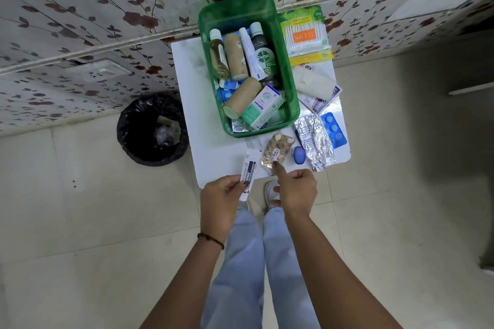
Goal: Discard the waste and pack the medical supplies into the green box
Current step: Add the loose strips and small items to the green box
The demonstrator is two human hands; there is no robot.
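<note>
Green box (240, 8): sitting on the white table (203, 115), holding two bottles (219, 57), two tan rolls (235, 56), one carton (264, 109).
Loose on table: one cotton-bud pack (306, 35), one blue blister strip (334, 128), one brown tablet strip (278, 147), lying beside the box.
Left hand (222, 195): pinching one ointment tube (248, 171) over the table's near edge.
Right hand (296, 189): index finger (278, 172) touching the brown tablet strip, other fingers curling, gripping nothing.

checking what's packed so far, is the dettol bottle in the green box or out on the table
In. The Dettol bottle lies inside the green box, between a white tube and the box's right wall.
</note>
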